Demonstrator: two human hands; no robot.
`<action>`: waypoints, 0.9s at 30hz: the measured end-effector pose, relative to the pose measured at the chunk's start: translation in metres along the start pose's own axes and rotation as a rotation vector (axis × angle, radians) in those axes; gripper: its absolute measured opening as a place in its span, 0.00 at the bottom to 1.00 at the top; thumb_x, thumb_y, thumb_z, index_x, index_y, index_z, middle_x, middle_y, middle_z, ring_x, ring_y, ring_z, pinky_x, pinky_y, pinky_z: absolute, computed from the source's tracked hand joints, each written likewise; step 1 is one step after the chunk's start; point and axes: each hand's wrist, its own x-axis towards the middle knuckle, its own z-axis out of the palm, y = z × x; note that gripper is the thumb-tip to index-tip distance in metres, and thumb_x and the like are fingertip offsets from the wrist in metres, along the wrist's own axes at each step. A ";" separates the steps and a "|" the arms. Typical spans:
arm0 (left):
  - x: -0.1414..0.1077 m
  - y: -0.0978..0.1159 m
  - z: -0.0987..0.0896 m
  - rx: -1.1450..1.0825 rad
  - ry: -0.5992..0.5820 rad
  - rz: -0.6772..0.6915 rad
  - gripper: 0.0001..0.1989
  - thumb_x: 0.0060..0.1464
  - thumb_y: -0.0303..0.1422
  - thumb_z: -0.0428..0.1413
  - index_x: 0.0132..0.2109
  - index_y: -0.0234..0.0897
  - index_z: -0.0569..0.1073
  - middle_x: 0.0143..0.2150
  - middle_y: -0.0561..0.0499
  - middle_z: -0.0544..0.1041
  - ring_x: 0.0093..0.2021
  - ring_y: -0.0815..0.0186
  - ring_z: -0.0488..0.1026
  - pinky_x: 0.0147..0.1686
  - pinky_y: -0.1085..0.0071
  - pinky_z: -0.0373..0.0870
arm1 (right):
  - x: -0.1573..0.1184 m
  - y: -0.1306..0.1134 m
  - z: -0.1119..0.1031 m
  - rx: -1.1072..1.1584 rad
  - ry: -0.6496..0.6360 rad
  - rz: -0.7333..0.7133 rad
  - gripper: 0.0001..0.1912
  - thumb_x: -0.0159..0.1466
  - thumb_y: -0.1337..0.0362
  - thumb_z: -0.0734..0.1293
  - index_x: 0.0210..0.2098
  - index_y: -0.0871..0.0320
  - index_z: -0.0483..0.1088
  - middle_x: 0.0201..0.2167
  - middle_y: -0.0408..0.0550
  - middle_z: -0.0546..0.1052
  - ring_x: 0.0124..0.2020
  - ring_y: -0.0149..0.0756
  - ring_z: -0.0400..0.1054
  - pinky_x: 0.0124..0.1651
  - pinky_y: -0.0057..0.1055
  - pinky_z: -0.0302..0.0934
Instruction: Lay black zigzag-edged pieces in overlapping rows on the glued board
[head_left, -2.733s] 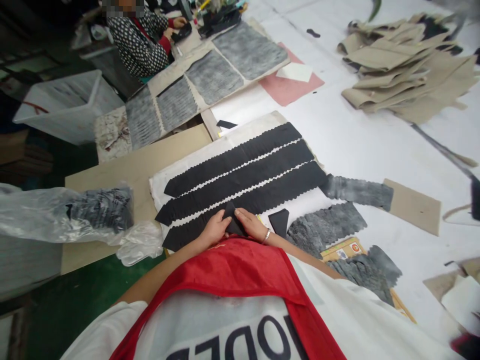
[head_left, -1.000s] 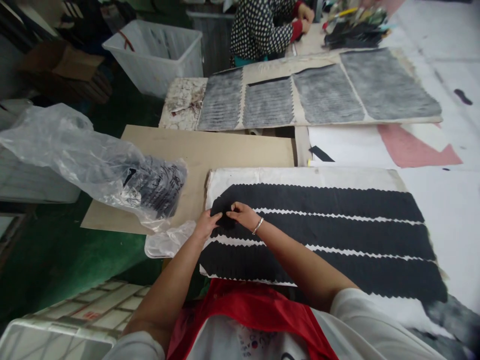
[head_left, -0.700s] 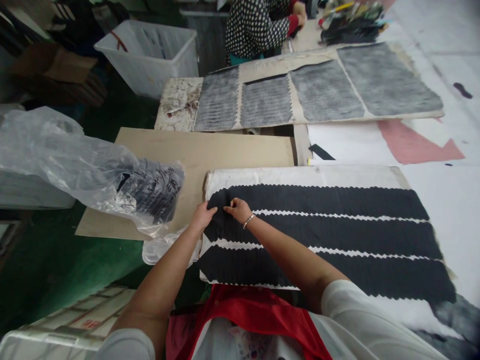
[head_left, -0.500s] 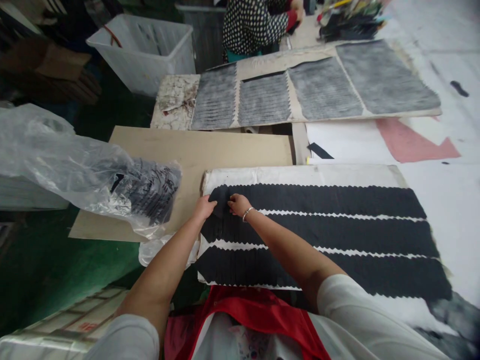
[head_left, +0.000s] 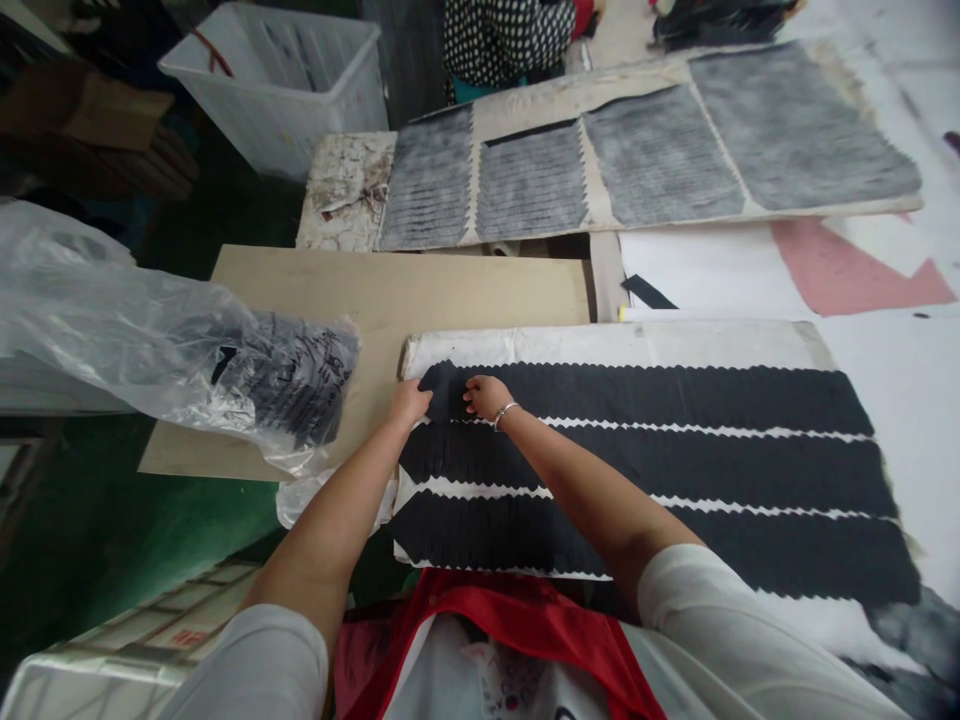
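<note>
Three long rows of overlapping black pieces with pointed ends lie on a white-covered board (head_left: 525, 342). My left hand (head_left: 410, 402) is closed at the left end of the far row, thumb and fingers pinching the edge of a flat black piece (head_left: 445, 392). On the piece's other side, my right hand (head_left: 486, 397), with a bracelet at the wrist, has its fingers bent and pressed together at the piece's right edge. Nearer to me are the middle row (head_left: 480, 455) and the near row (head_left: 480, 533), which neither hand touches.
A clear plastic bag (head_left: 285, 385) with dark pieces inside rests on a tan board (head_left: 390, 285) at left. Farther back, a long board carries greyish panels (head_left: 660, 155). A white bin (head_left: 285, 80) stands behind. Across the table, a person in a dotted sleeve (head_left: 510, 40) is partly visible.
My view has shifted slightly. Both hands remain at the far row's left end, and the black piece between them now lies more in line with the row.
</note>
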 end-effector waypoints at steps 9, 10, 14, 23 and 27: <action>-0.003 0.003 -0.004 0.075 -0.007 0.044 0.12 0.45 0.29 0.58 0.39 0.32 0.78 0.38 0.40 0.79 0.39 0.57 0.75 0.38 0.70 0.66 | -0.015 0.003 -0.021 -1.029 0.001 -0.641 0.19 0.65 0.69 0.55 0.52 0.59 0.68 0.54 0.56 0.69 0.53 0.45 0.58 0.51 0.38 0.51; -0.003 0.003 -0.004 0.097 -0.018 0.050 0.12 0.46 0.29 0.57 0.40 0.32 0.77 0.39 0.40 0.79 0.39 0.57 0.75 0.38 0.70 0.66 | -0.015 0.006 -0.021 -1.058 -0.017 -0.690 0.19 0.65 0.68 0.55 0.53 0.58 0.67 0.55 0.55 0.68 0.54 0.45 0.56 0.52 0.39 0.49; -0.004 0.007 -0.004 0.241 -0.043 0.050 0.14 0.50 0.31 0.55 0.44 0.34 0.76 0.41 0.42 0.79 0.42 0.62 0.75 0.40 0.72 0.66 | -0.009 0.016 -0.020 -1.128 -0.051 -0.795 0.20 0.66 0.67 0.54 0.55 0.57 0.66 0.56 0.52 0.68 0.55 0.44 0.56 0.55 0.41 0.45; -0.007 0.020 -0.008 0.401 -0.056 0.071 0.15 0.51 0.31 0.53 0.46 0.34 0.75 0.44 0.42 0.78 0.45 0.62 0.74 0.42 0.73 0.66 | -0.002 0.015 -0.023 -1.212 -0.060 -0.888 0.19 0.67 0.66 0.53 0.53 0.58 0.68 0.52 0.53 0.70 0.51 0.44 0.58 0.53 0.41 0.46; -0.009 0.023 -0.010 0.437 -0.051 0.075 0.15 0.52 0.31 0.52 0.46 0.35 0.75 0.45 0.42 0.77 0.46 0.61 0.73 0.43 0.72 0.65 | -0.005 0.010 -0.022 -1.242 -0.072 -0.903 0.18 0.67 0.66 0.53 0.51 0.60 0.69 0.50 0.55 0.71 0.49 0.44 0.58 0.52 0.41 0.47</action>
